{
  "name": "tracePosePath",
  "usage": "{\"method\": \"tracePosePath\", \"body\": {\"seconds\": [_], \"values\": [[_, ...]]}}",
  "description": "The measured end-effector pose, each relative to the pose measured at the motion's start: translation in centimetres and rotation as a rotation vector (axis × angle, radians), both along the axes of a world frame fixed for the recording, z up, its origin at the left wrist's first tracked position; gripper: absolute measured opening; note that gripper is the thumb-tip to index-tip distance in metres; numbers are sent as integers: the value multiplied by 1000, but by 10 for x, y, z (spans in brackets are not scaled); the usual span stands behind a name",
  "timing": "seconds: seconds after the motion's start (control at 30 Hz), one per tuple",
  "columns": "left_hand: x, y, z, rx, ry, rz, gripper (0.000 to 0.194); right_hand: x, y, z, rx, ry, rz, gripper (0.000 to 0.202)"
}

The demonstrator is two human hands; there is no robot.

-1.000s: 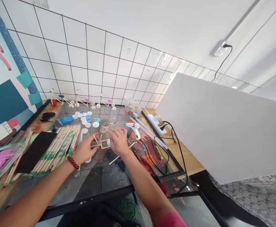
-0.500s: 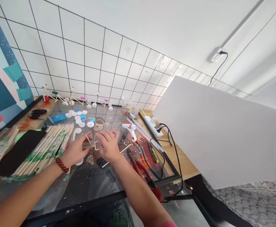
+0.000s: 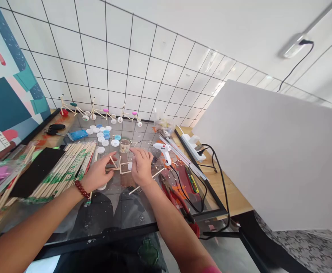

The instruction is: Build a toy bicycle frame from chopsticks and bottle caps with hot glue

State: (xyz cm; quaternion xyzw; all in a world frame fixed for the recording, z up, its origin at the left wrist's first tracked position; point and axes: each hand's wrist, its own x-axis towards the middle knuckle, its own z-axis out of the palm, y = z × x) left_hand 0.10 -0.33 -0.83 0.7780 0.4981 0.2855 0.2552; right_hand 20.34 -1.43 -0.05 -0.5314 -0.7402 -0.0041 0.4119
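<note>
Between the hands, low over the glass tabletop, is a small frame of wooden sticks (image 3: 120,167) with a fork-like end facing right. My left hand (image 3: 98,173), with a red bead bracelet at the wrist, pinches the frame's left part between thumb and fingers. On the right, my right hand (image 3: 142,167) has its fingers bent round a white disc (image 3: 130,166) at the open end of the fork. Whether the disc touches the sticks is hard to make out. Just behind stands a round clear container (image 3: 125,145). A loose stick (image 3: 145,182) lies beneath my right forearm.
Small stick bicycles (image 3: 99,110) line the back edge, with white and blue caps (image 3: 104,135) before them. Packed chopsticks (image 3: 65,170) lie left. A white glue gun (image 3: 163,151), pliers (image 3: 173,191), a cutter (image 3: 192,180) and a power strip (image 3: 192,146) are at the right.
My right hand has moved away from the stick frame to the right, and a white disc now shows at its fingers. The fork end is more exposed. The whole view has shifted a little.
</note>
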Motion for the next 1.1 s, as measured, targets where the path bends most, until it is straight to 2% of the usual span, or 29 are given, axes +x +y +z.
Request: {"method": "tracePosePath", "body": {"seconds": [0.2,0.33,0.43,0.8,1.1], "values": [[-1,2,0,-8,-126,17,75,-1,1,-4,-32,-37,16,45],[-4,6,-5,-59,-237,72,61,0,3,-5,-31,22,4,43],[-4,6,-6,-62,-274,62,50,0,4,-5,-23,38,17,39],[3,-2,12,73,-225,50,38,-3,-2,-1,-117,71,77,34],[2,-1,7,124,-178,-9,32,8,2,3,-249,109,131,29]]}}
